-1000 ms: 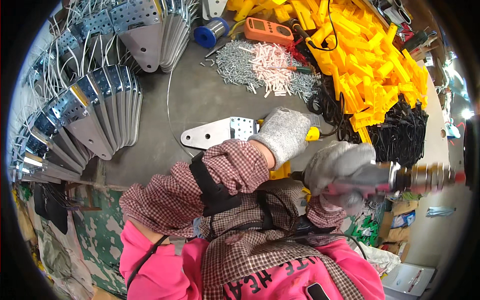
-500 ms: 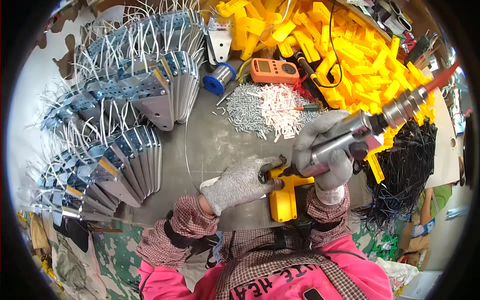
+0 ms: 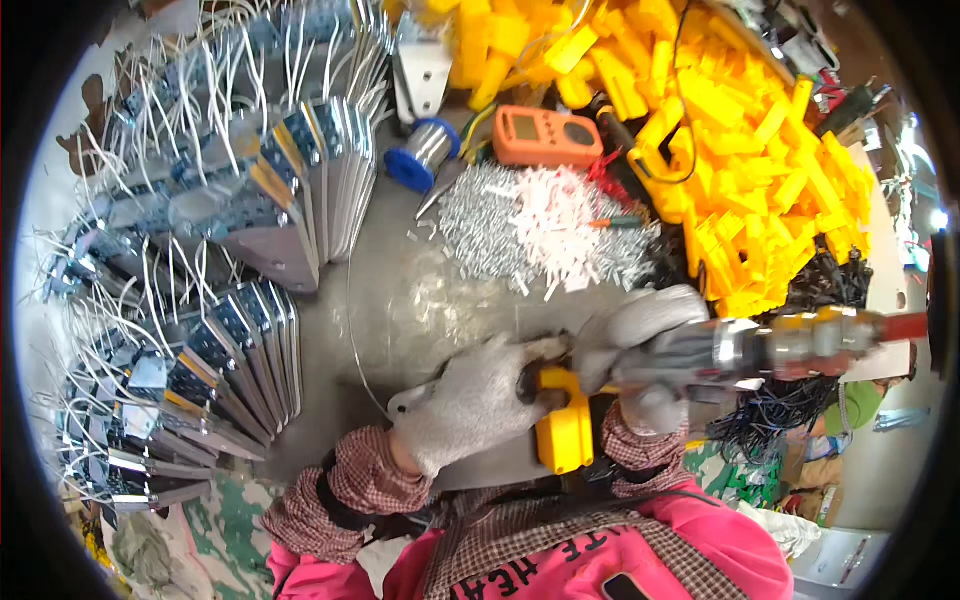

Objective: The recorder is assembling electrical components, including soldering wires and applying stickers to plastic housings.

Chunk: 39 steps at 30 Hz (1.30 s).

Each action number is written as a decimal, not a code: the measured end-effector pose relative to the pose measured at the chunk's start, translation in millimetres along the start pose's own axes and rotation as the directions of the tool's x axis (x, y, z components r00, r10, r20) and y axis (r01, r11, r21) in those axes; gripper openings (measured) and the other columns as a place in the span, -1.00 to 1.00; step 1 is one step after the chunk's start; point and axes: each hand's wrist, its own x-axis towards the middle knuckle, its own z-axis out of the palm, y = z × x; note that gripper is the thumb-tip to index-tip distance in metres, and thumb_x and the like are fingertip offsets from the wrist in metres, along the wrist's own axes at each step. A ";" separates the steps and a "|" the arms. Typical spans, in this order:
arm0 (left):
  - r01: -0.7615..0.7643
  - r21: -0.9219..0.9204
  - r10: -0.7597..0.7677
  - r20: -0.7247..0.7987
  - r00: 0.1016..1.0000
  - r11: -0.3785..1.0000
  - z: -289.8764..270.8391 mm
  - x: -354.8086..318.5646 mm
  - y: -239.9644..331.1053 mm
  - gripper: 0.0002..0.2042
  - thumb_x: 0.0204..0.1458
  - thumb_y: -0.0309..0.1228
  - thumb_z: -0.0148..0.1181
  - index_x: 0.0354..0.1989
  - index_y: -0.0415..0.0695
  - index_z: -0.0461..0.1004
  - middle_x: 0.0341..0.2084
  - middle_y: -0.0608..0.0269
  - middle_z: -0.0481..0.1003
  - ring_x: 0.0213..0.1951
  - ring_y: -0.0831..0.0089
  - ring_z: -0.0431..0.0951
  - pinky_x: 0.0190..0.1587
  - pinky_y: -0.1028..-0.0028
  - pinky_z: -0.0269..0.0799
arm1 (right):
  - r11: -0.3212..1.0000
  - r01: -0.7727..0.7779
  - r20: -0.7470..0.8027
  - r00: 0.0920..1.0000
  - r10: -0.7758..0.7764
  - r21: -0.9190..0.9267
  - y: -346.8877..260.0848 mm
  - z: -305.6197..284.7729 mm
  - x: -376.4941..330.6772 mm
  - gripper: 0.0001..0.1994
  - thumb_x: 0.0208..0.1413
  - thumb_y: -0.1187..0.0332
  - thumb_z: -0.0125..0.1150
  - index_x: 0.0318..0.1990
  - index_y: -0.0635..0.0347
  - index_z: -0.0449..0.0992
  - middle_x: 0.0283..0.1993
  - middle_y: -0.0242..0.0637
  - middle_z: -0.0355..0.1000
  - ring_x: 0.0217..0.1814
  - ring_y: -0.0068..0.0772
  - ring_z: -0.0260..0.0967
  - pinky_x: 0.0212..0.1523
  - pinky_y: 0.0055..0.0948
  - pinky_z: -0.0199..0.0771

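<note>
My left hand [image 3: 470, 405], in a grey knitted glove with dark fingertips, is closed on a yellow plastic housing [image 3: 566, 435] at the table's near edge. From under its wrist side shows the corner of a metal plate [image 3: 398, 405] with a hole; a thin wire runs up from there. My right hand [image 3: 640, 350], gloved too, is wrapped round a silver air screwdriver [image 3: 790, 350] with a red hose at its far end. The tool lies nearly level, its tip end toward the housing. Motion blurs it, and whether the tip touches the housing is hidden.
Metal brackets with white wires [image 3: 290, 220] stand in rows at left. Beyond my hands lie small screws and pale sleeves [image 3: 555, 225], an orange multimeter [image 3: 545, 137] and a blue solder spool [image 3: 422, 155]. Yellow housings [image 3: 750, 200] are heaped at right, above black cables [image 3: 770, 415].
The screwdriver has swung from slanting up and right to nearly level. My right hand has turned with it. My left hand keeps its hold on the yellow housing. The whole view has shifted slightly.
</note>
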 end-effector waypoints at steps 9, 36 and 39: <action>0.032 -0.111 -0.047 -0.128 0.991 0.993 12.5 -20.9 2.0 -0.45 0.05 -0.24 0.38 0.15 -0.32 0.43 0.00 -0.06 0.49 0.07 0.14 0.50 0.17 0.30 0.41 | 0.866 -0.273 -0.705 0.505 0.499 0.418 -62.7 -3.9 -19.9 -0.44 0.17 -0.15 0.20 0.05 0.15 0.34 -0.33 -0.29 0.38 -0.45 -0.54 0.35 -0.50 -0.55 0.34; 0.170 -0.620 -0.537 -0.472 0.699 0.766 30.4 -42.9 106.2 -0.65 0.27 -0.09 0.11 -0.17 -0.19 0.44 -0.38 0.19 0.54 -0.42 0.46 0.56 -0.38 0.49 0.50 | 0.999 -0.034 -0.153 0.988 0.028 -0.032 -88.5 -20.1 12.5 -0.68 0.26 0.43 0.11 0.15 0.25 0.43 -0.10 -0.18 0.51 -0.08 -0.29 0.47 0.03 -0.37 0.46; 0.424 -0.835 -0.742 0.028 0.669 0.351 53.7 -100.2 82.7 -0.58 0.36 -0.06 -0.07 -0.08 -0.25 0.44 -0.33 0.14 0.57 -0.38 0.40 0.59 -0.32 0.45 0.56 | 0.804 -0.420 -0.116 0.904 0.411 -0.422 -29.4 -47.9 -48.0 -0.70 0.25 0.29 0.09 0.10 0.07 0.52 -0.11 0.03 0.55 -0.07 -0.08 0.56 0.00 -0.29 0.53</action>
